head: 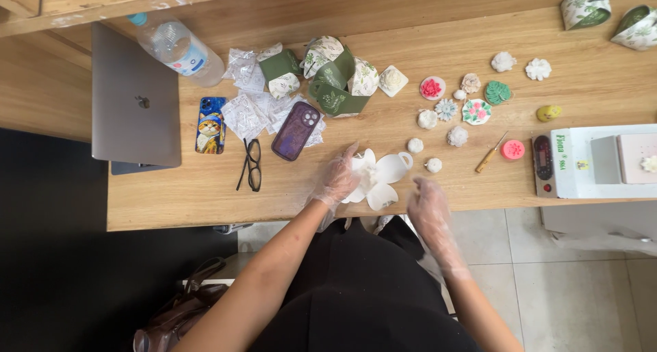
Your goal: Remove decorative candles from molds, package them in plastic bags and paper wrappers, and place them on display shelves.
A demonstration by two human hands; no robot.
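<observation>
Pressing on the white flower-shaped mould near the table's front edge, the left grip lies spread, the right grip blurred just beside it, its state unclear.

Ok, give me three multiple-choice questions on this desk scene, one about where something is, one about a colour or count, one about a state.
1. Where do the glasses lie?
A. between the two phones
B. on the laptop
C. beside the scale

2. How many phones are on the table?
A. one
B. two
C. four

3. What is the state of the laptop?
A. open
B. closed
C. standing on its edge

Answers:
1 A: the glasses rest just below the gap between the cat-case phone and the purple phone.
2 B: only those two phones show.
3 B: its grey lid lies flat, no screen visible.
</observation>
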